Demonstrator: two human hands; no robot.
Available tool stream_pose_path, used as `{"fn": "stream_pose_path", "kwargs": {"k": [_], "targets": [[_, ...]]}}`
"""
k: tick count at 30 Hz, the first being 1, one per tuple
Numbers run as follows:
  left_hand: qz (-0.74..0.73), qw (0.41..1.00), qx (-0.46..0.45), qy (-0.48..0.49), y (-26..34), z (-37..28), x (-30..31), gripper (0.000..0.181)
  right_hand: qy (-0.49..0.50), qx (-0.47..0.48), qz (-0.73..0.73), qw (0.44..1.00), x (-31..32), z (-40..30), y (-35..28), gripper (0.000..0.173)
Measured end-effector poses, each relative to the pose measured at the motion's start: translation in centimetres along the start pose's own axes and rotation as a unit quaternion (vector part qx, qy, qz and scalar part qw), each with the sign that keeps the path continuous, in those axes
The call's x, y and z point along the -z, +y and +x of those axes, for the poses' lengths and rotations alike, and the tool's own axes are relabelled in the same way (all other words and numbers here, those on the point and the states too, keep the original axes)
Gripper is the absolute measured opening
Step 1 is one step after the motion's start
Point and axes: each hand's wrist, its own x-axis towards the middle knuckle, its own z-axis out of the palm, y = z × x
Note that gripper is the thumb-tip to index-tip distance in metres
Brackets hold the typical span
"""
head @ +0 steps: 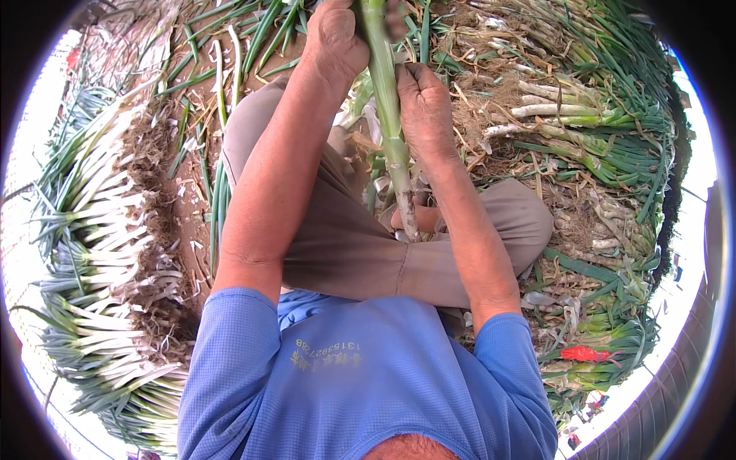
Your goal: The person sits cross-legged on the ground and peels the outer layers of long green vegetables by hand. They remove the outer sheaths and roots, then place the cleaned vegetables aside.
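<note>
A thick green onion stalk (386, 109) runs down between my hands, tilted slightly. Its pale, soil-marked lower end lies over my crossed legs, near a foot. At the top of the view my left hand (336, 34) grips the stalk from its left side; the fingers are partly hidden behind it. Lower down, on the stalk's right side, my right hand (424, 106) has its thumb and fingers pinched against the outer layer. Loose pale leaf sheaths lie behind the stalk.
A long row of white-stemmed green onions (109, 230), roots inward, lies at the left. At the right are piles of untrimmed green onions (575, 115) with dry leaves and roots. A red scrap (585, 353) lies at the lower right. Peelings litter the bare soil (192, 230).
</note>
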Motion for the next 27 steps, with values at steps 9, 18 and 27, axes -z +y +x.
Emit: {"fn": "stream_pose_path", "kwargs": {"k": [9,18,27], "targets": [[-0.020,0.999,0.005,-0.039,-0.2,-0.3,-0.8,0.045,-0.056,-0.026,0.148,0.987,1.0,0.1,-1.7,0.042],[-0.032,0.996,0.021,-0.080,-0.3,-0.5,-1.0,0.047,-0.047,0.004,0.156,0.987,0.8,0.8,-0.8,0.032],[-0.036,0.993,0.034,-0.108,-0.2,-0.6,-1.0,0.047,-0.054,-0.032,0.168,0.984,1.0,1.1,-0.1,0.042]]}}
